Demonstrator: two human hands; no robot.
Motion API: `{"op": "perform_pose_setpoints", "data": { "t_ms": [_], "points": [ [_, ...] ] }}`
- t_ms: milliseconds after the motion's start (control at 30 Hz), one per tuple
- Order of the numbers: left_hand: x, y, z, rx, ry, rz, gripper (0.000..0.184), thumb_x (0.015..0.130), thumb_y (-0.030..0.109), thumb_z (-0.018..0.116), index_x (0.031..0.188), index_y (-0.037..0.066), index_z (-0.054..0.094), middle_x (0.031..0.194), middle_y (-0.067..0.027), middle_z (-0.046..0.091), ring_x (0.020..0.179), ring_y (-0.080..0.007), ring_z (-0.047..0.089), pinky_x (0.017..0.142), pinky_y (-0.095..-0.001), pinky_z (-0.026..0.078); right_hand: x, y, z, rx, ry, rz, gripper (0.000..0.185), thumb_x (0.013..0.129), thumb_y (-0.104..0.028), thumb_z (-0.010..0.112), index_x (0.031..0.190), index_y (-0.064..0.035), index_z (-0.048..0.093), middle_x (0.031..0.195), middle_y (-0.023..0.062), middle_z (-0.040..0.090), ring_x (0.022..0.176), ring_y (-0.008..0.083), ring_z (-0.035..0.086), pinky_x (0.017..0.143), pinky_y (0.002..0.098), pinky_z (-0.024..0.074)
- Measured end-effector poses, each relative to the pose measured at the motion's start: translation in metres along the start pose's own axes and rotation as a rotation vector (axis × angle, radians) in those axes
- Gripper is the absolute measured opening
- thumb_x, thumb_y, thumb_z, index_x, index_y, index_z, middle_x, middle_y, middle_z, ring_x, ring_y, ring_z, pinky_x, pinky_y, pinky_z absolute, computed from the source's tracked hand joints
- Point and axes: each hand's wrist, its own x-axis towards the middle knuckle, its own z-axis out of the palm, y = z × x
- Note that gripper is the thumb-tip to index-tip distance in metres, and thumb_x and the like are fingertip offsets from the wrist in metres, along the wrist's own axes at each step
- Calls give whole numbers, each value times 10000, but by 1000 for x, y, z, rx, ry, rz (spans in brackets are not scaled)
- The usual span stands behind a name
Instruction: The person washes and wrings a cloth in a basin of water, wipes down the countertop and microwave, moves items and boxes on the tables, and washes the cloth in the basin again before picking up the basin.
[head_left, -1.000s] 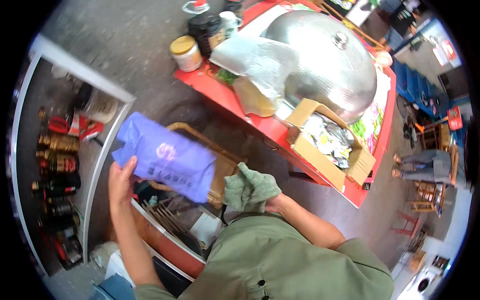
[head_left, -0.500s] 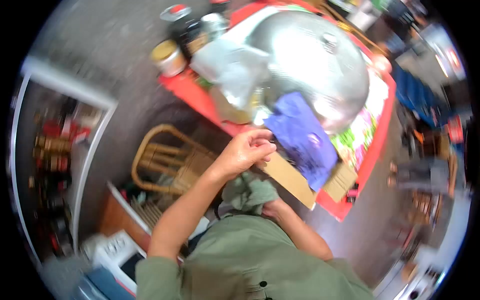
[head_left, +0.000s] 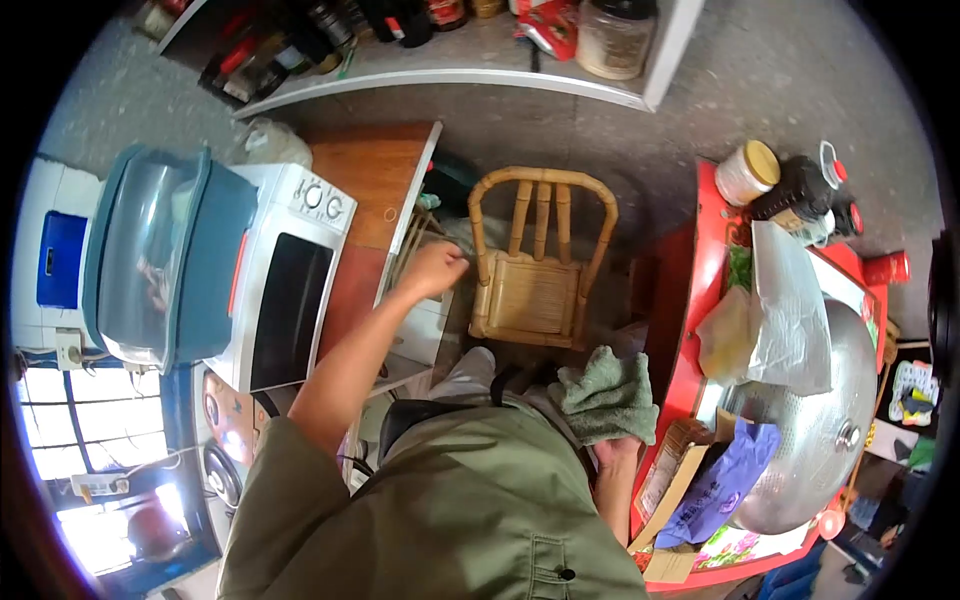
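Note:
My left hand (head_left: 437,268) is curled closed, with nothing seen in it, between the wooden cabinet (head_left: 352,225) and a small bamboo chair (head_left: 530,285). It appears close to the chair's left side; I cannot tell whether they touch. Low on the right, my right hand (head_left: 617,455) grips a bunched green towel (head_left: 605,395), which covers most of its fingers. That hand is beside the red table (head_left: 683,345). On the table, near this hand, lies an opened cardboard box (head_left: 672,500) with a purple wrapper (head_left: 722,480) hanging out.
A large metal dome lid (head_left: 845,390), a foil-like bag (head_left: 788,310) and a yellow-lidded jar (head_left: 748,173) are on the red table. At left, a white oven (head_left: 290,280) stands beside a blue-grey tub (head_left: 205,260). A shelf (head_left: 470,75) with bottles and jars crosses the top.
My view has swung left, so the red table now sits at the right. My left hand has gone from near the table's edge to beside the chair, its fingers more curled. The towel stays in my right hand.

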Motion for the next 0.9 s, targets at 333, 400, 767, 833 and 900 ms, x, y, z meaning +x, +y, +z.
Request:
{"op": "perform_pose_setpoints", "data": {
  "t_ms": [333,400,767,833,900],
  "points": [
    [101,-177,-37,223,416,-319,283,860,331,538,920,72,635,907,-237,641,911,-405,616,796,-490,491,13,53,-6,-63,53,-232,755,840,-640,462,1422,-183,317,1360,123,453,1237,366,441,1064,577,296],
    [123,-198,-30,184,435,-259,326,866,367,532,913,61,634,892,-234,646,900,-408,622,788,-503,494,18,65,4,-45,22,-247,719,854,-624,456,1411,-187,336,1346,116,469,1227,352,451,1066,567,297],
    [140,-182,-56,332,145,-289,286,870,269,556,899,-8,619,952,-232,644,945,-391,618,802,-475,497,37,104,80,156,-116,-197,581,943,-529,361,1230,-58,544,1165,125,609,1135,455,493,1042,595,282],
    [149,-158,-69,208,219,-99,264,877,257,553,882,-1,613,937,-226,644,911,-383,623,768,-460,496,38,107,87,217,-130,-196,581,943,-533,352,1210,-61,562,1152,127,615,1126,458,499,1035,608,279],
    [153,-113,-96,-15,294,171,221,883,228,553,862,14,605,905,-217,642,847,-363,630,710,-433,487,42,111,69,57,-181,-243,625,880,-600,409,1325,-161,416,1268,128,516,1178,408,468,1045,588,297]
  ]
}}
